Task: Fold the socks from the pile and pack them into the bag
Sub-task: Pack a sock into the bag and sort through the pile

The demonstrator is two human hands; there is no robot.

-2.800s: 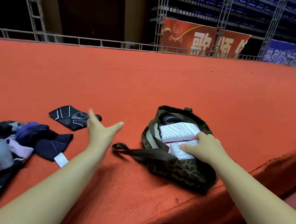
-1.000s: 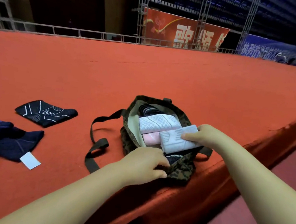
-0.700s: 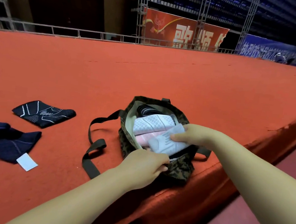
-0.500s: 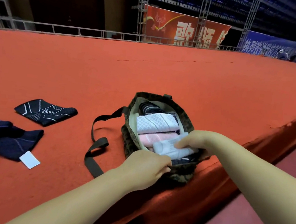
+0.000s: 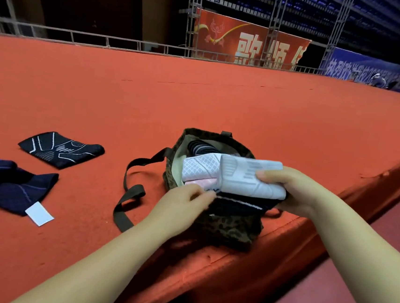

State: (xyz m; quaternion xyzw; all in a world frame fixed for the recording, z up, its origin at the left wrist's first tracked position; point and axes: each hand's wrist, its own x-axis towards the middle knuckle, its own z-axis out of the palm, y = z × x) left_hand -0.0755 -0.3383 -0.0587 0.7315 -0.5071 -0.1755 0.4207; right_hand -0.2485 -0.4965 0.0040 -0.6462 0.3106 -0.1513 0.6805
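A red banner [image 5: 248, 43] behind the carpeted stage bears large white Chinese characters, of which 歌 and 颂 read clearly while a third is cut off by a truss. A blue banner [image 5: 370, 70] to its right carries white characters too blurred to read. The white tag [image 5: 39, 214] on a dark sock shows no print.

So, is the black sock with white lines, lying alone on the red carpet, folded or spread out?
Folded. The black sock with white lines lies flat as a compact rectangle on the red carpet, apart from the sock pile.
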